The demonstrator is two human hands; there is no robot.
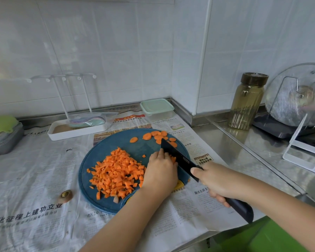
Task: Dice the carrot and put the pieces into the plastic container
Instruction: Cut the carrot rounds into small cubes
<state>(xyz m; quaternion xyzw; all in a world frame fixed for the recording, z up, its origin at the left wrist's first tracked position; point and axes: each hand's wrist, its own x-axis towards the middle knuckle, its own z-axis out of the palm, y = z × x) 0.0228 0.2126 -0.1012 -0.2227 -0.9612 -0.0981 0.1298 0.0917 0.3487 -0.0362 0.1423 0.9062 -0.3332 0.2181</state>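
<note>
A stainless-steel surface (231, 148) runs along the tiled wall and turns the corner to the right. Sheets of newspaper (35, 170) cover its left and middle stretch, overlapping, with one sheet hanging over the front edge. On the paper lie a round blue cutting board (135, 148), a white tray (76, 130) behind it, a lidded plastic container (157, 110) at the back corner, a grey tin (4, 140) at far left, and a cut carrot top (65, 195). On bare steel to the right stand a tinted jar (247, 104), a dark tray (267, 124) and a white rack (304, 153).
</note>
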